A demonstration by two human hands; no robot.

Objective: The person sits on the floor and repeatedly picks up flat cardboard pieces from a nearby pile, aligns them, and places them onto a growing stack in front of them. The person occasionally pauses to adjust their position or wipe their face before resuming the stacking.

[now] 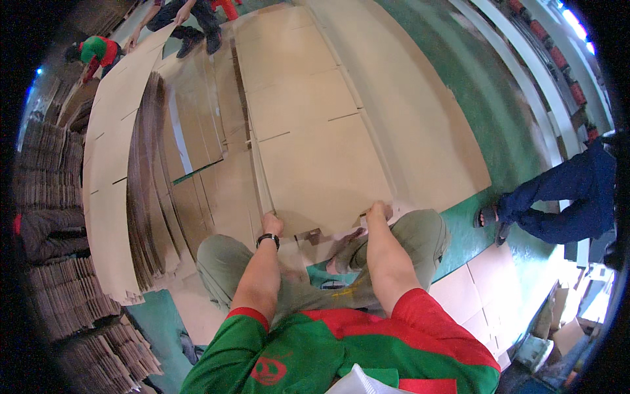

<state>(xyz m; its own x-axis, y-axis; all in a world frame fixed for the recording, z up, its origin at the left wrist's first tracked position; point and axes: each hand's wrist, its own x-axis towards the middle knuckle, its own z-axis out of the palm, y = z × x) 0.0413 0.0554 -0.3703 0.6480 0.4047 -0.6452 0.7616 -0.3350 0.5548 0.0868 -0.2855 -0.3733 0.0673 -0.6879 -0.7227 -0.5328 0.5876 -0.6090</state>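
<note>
Between my knees and the far side lies a long tan cardboard sheet [315, 151] with slots cut in it. My left hand [272, 225], a dark watch on its wrist, is closed on the sheet's near left corner. At the near right corner my right hand [378, 212] grips the same sheet, fingers curled round the edge. The near edge between them looks uneven, and what lies beneath it is partly hidden. Another broad plain cardboard sheet [420, 111] extends along the right of the held one.
A tall stack of cardboard [108, 171] stands at left, where another person's hand [178, 16] holds its far end. Someone with a green cap [94, 49] bends beyond it. Bundled cardboard [52, 190] lines the far left. At right, a person's dark trousers [558, 197] show on green floor.
</note>
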